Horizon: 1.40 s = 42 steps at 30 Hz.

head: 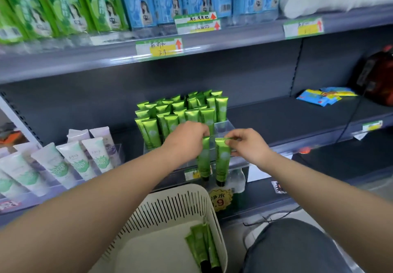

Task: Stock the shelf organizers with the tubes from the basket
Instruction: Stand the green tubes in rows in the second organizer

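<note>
A few spare tubes (201, 245) lie in the cream basket (148, 200) below. The left hand (187, 136) grips one green tube (203, 158) by its crimped top, just in front of the clear organizer (225, 126). The right hand (247, 145) pinches a second tube (222, 160) likewise. Such light top holds could let either tube slip, or swing into the packed rows (178, 113) and topple them.

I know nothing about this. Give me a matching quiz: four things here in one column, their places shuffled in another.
1. cream slotted plastic basket
2. white tubes with green print
3. blue flat packets
4. glossy green tube pinched by the right hand

A. shelf, far right
B. before the clear organizer, cap down
C. below the shelf, nearest
D. shelf, left side

Pairs: 1-C, 2-D, 3-A, 4-B
</note>
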Tool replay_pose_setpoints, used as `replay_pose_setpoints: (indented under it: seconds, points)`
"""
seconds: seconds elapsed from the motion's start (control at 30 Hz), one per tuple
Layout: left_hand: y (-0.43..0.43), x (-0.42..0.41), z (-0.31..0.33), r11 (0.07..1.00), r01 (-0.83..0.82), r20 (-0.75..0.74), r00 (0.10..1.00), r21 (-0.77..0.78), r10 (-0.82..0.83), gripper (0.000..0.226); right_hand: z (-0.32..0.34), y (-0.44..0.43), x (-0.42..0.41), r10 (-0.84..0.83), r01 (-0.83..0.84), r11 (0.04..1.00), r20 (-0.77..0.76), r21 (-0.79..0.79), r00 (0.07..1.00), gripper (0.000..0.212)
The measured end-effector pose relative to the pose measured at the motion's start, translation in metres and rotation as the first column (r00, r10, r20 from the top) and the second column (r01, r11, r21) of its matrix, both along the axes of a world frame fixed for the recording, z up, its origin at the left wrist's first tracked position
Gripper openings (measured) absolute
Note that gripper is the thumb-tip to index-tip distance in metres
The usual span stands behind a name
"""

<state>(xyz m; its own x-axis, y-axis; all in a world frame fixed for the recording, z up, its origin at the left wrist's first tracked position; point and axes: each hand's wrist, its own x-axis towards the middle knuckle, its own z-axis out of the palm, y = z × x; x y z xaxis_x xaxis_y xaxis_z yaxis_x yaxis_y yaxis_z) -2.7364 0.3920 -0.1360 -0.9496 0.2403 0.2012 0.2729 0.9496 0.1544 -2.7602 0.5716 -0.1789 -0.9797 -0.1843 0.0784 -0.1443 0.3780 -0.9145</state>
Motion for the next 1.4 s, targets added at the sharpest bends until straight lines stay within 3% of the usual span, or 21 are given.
replay_pose_setpoints:
  seconds: [0.2,0.5,0.9,1.03,1.4]
  points:
    - [0.025,-0.031,0.022,0.998,-0.016,-0.090,0.996,0.062,0.021,0.042,0.024,0.022,-0.027,-0.009,0.007,1.000,-0.053,-0.025,0.999,0.013]
    - [0.045,-0.066,0.036,0.999,0.019,-0.265,0.964,0.043,-0.007,0.037,0.044,0.033,-0.064,-0.083,0.074,0.995,-0.175,-0.060,0.981,0.028]
    - [0.046,-0.120,0.034,0.999,-0.003,-0.293,0.956,0.052,0.019,0.035,0.038,0.031,-0.108,-0.156,0.137,0.987,-0.307,-0.083,0.939,0.019]
    - [0.046,-0.133,0.030,0.999,0.000,-0.290,0.957,0.051,0.015,0.035,0.033,0.027,-0.121,-0.169,0.142,0.984,-0.317,-0.106,0.933,0.027]
    - [0.044,-0.164,0.012,0.999,-0.029,-0.226,0.974,0.035,0.036,0.035,0.012,0.015,-0.140,-0.138,0.135,0.990,-0.281,-0.029,0.950,0.014]
